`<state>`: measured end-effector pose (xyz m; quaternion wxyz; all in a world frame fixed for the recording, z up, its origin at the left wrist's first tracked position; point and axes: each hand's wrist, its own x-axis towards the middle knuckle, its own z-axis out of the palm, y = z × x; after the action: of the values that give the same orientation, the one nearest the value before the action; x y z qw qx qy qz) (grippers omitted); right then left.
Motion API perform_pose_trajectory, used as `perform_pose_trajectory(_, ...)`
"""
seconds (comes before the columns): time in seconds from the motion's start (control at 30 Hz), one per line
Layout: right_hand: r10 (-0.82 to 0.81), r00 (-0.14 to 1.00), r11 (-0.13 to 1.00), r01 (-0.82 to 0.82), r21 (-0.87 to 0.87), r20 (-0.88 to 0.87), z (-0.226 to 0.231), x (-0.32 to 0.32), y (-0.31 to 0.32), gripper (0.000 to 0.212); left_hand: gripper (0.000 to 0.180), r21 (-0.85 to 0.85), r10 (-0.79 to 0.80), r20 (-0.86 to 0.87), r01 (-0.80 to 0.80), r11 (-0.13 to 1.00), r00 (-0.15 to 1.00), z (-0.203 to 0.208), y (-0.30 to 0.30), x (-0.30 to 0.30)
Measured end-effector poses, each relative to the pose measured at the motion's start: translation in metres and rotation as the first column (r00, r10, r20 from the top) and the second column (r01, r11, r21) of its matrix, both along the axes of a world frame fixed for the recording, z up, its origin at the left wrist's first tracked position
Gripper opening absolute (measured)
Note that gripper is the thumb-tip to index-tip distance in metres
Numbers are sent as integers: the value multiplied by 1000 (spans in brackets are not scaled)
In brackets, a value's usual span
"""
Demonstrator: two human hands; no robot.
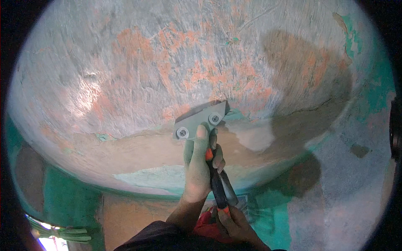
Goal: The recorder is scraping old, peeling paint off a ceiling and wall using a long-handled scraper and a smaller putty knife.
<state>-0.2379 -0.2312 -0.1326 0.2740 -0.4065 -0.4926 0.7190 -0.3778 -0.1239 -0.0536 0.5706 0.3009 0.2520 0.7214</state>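
Flaking wall beyond my grip — scraper points away, leaning left; left hand nearer, gripping by head, thumb on it; right hand clasps handle's lower end.

The left hand masks part of a scraper. A dark sleeve (the left arm's) is cropped at the lower edge.

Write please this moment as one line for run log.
left hand: grips scraper near its head | right hand: holds lower end of handle | scraper: at patchy grey-orange surface | contact: unclear
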Motion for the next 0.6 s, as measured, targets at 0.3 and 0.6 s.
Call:
perform_pose_trajectory(0.3, 18, 1000, 997, -18, -77, 6, 12, 6, 4, 37, 33, 20, 19, 42, -20, 1000, 999, 0, -2, 5)
perform_pose_trajectory(0.6, 55, 998, 995, -51, -89, 41, -6, 23, -5, 38, 33, 29, -67, 128, 64, 998, 990, -24, 0, 4)
